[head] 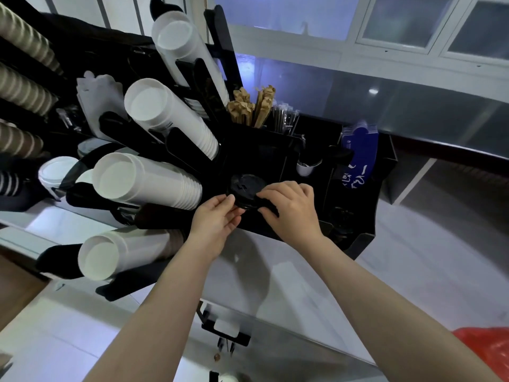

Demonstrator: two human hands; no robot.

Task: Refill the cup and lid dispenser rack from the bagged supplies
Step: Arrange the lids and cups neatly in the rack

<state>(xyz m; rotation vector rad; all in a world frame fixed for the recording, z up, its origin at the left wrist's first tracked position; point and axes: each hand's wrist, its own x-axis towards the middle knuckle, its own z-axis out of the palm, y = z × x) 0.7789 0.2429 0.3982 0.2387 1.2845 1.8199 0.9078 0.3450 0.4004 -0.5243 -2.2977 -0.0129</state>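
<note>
step: seating black lids [246, 192] in rack [289, 158] | grip: left hand [219, 216], right hand [290, 206] both clasp stack | next: lower it squarely right of white cups [146, 183]

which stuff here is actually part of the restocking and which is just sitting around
Part of the job:
- black lids, held by the left hand and right hand
- black rack
- white cup stacks in its slots

Just lying about:
- wooden stirrers
- blue cards
- red bag
- brown cup stacks

blue card stack [358, 158], white handwritten chars, illegible, no other txt
</note>
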